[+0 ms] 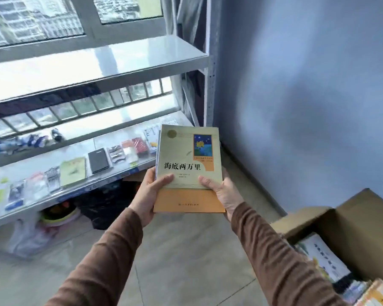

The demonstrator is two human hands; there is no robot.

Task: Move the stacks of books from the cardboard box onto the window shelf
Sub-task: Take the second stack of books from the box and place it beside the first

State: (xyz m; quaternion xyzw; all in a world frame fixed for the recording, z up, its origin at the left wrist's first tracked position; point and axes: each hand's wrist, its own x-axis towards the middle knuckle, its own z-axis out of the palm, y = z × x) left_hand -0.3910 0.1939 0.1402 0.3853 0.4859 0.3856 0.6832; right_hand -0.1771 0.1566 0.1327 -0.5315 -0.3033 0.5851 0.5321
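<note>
— Where's the stack of books (187,171)?

— Up in the air, left hand (149,195) and right hand (222,192) each gripping a side, thumbs on the cover, near the window shelf (111,171).

— The cardboard box (354,219)?

— Lower right (more books inside).

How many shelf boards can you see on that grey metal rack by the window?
2: an upper grey shelf board, bare where visible, and a lower grey shelf board carrying small books and packets. Others may lie outside the frame.
</note>
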